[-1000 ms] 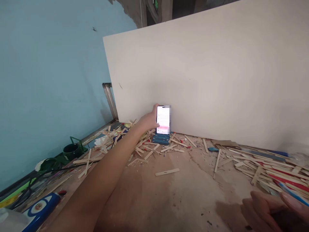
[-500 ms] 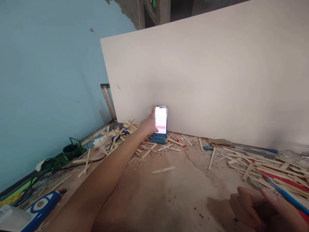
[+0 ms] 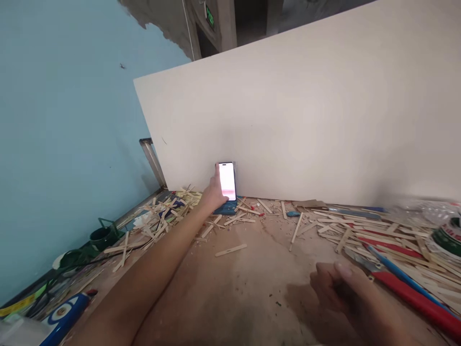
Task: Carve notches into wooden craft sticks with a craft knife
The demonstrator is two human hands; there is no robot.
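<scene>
A smartphone (image 3: 228, 181) with a lit, mostly white screen stands upright at the back of the work surface, on a blue base (image 3: 226, 208). My left hand (image 3: 212, 193) reaches out to it and grips its left edge, thumb at the lower front corner. My right hand (image 3: 342, 293) hovers over the near right of the surface, fingers curled in a loose fist with nothing visible in them. Close beside it lie a red-handled tool (image 3: 414, 300) with a metal blade and a long blue stick-like tool (image 3: 399, 274). A single wooden craft stick (image 3: 231, 250) lies mid-surface.
A white board (image 3: 270, 125) stands behind the phone; a blue wall (image 3: 65, 144) is at left. Many loose craft sticks (image 3: 392, 235) lie right, more at back left. Green cup-like holders (image 3: 103, 235), a blue tube (image 3: 68, 317) and a green-and-white container (image 3: 448, 238) sit at the sides.
The view has shifted, so the phone appears farther left and the container at right has come into sight. My left hand still grips the phone. My right hand appears farther left, still curled.
</scene>
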